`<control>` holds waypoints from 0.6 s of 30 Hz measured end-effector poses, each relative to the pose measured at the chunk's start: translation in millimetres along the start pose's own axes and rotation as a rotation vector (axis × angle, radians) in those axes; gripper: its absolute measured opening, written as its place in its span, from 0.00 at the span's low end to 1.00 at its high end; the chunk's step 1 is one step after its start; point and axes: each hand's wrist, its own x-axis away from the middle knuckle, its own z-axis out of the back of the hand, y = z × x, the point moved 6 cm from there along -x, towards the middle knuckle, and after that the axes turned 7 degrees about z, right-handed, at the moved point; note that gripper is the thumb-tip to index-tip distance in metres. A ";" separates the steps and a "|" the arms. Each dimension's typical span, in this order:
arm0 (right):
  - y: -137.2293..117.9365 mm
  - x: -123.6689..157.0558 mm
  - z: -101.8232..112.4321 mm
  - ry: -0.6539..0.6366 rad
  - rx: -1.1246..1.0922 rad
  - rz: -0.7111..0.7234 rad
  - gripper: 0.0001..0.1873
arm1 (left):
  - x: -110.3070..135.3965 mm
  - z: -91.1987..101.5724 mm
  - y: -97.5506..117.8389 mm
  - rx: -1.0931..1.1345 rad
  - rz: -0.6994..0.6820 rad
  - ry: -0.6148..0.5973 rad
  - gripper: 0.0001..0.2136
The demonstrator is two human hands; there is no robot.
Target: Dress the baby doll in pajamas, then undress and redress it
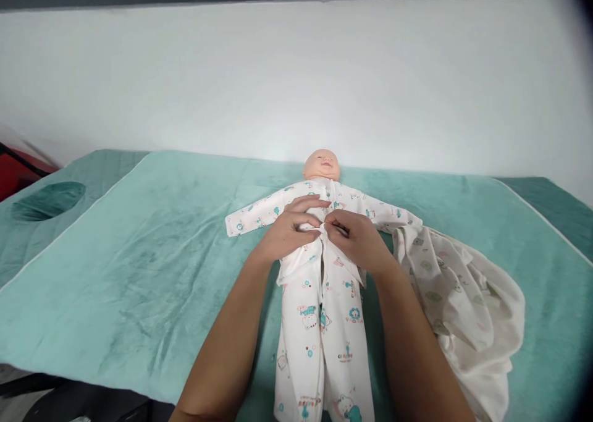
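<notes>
A baby doll (321,164) lies on its back on a teal towel (152,255), head towards the wall. It wears a white printed sleepsuit (324,323) with small coloured pictures. My left hand (288,229) and my right hand (356,236) meet over the doll's chest. Both pinch the two front edges of the sleepsuit together at the middle opening. The fingertips of both hands are closed on the cloth. Below the hands the front of the suit stands slightly apart.
A crumpled white cloth with pale green prints (463,304) lies to the right of the doll, touching its sleeve. A white wall (296,82) rises behind the bed. A darker teal sheet (46,202) shows at the left, with something red (13,172) at the far left edge.
</notes>
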 end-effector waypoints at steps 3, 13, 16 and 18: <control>1.4 0.0 1.9 -0.024 -0.062 -0.033 0.07 | 0.3 1.0 2.0 0.007 0.003 -0.040 0.04; 25.0 4.9 -1.0 0.052 -0.309 -0.167 0.08 | -1.9 1.3 2.7 0.034 -0.041 -0.083 0.05; 25.5 5.0 -1.8 0.060 -0.308 -0.153 0.07 | -1.8 1.0 2.9 0.039 -0.035 -0.050 0.06; 25.8 5.3 -1.8 0.060 -0.320 -0.155 0.08 | -1.5 0.3 3.1 0.032 -0.017 -0.033 0.06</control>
